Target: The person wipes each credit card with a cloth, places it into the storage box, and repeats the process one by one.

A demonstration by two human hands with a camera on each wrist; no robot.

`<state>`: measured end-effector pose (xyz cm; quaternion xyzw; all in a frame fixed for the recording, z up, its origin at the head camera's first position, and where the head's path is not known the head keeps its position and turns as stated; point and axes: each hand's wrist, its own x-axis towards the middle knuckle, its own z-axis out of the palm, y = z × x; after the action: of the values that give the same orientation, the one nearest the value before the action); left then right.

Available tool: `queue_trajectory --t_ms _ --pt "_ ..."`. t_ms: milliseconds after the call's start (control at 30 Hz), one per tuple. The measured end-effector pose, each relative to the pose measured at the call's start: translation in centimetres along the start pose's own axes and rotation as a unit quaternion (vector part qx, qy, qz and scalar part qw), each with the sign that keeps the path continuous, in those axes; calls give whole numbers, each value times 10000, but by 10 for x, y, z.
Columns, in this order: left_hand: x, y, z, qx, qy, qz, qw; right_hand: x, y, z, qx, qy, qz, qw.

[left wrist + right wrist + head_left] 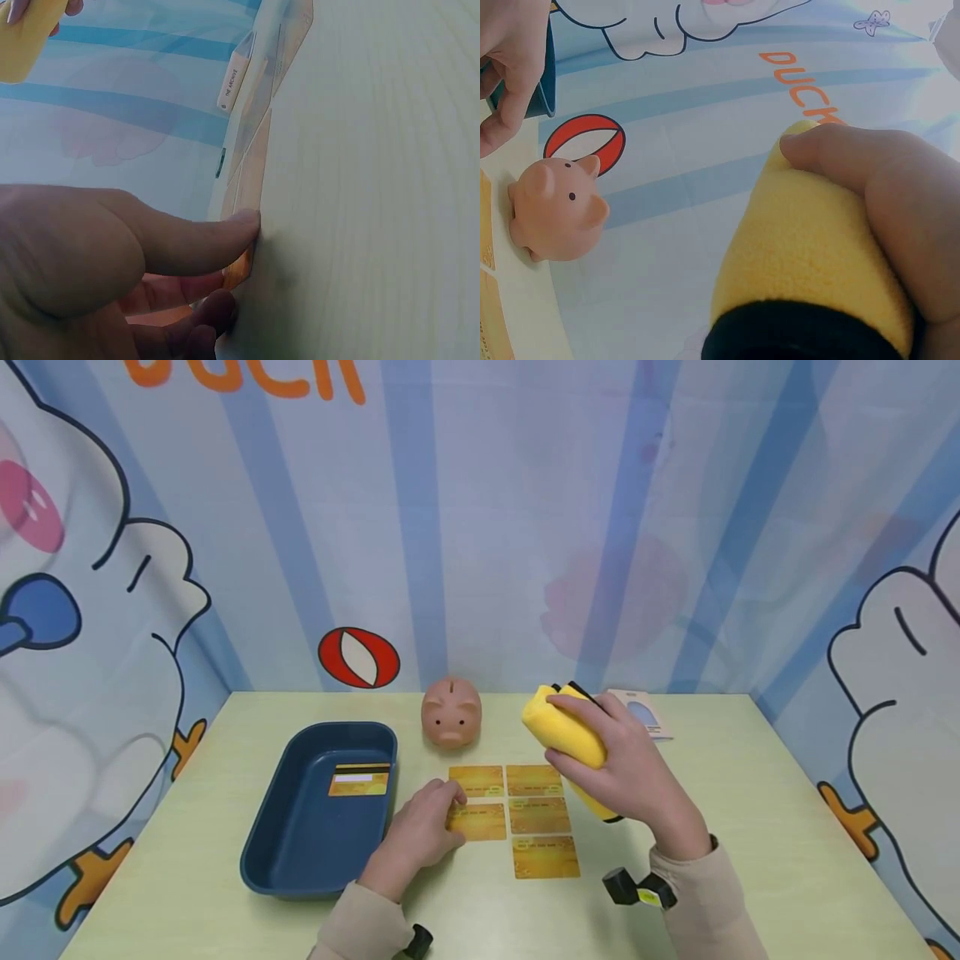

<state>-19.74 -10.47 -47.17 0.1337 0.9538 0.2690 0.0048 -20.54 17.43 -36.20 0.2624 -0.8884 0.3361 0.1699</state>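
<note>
Several gold bank cards lie face up in two columns on the table. My left hand (pixel 423 827) is at the left end of the lower card (pixel 480 822) in the left column. In the left wrist view its thumb and fingers pinch the edges of this gold card (pixel 238 270), which looks flat on the table. Raised above the table, my right hand (pixel 626 756) grips a bundled yellow fuzzy cloth (pixel 573 735) with black edging. The right wrist view shows the cloth (pixel 810 247) close up, the thumb along it; its far side is hidden.
A dark blue tray (pixel 258 852) stands at the left, with one gold card (pixel 360 781) striped side up inside. Behind the card columns sits a pink piggy bank (pixel 451 714). A pale booklet (pixel 652 718) lies at the back right, partly behind the right hand. Printed curtains (pixel 495 527) surround the table.
</note>
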Motion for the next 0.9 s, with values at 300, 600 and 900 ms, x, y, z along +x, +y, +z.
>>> queue_trajectory --t_ms 300,600,900 --pt "-2 1 2 5 -213 -47 9998 -1 0 1 -59 -6 -50 10000" --pt "-2 7 -1 102 -187 -349 9992 0 0 0 -60 -6 -22 10000" --pt "-2 8 -8 149 164 -144 9996 0 -1 0 9 -10 -66 10000"
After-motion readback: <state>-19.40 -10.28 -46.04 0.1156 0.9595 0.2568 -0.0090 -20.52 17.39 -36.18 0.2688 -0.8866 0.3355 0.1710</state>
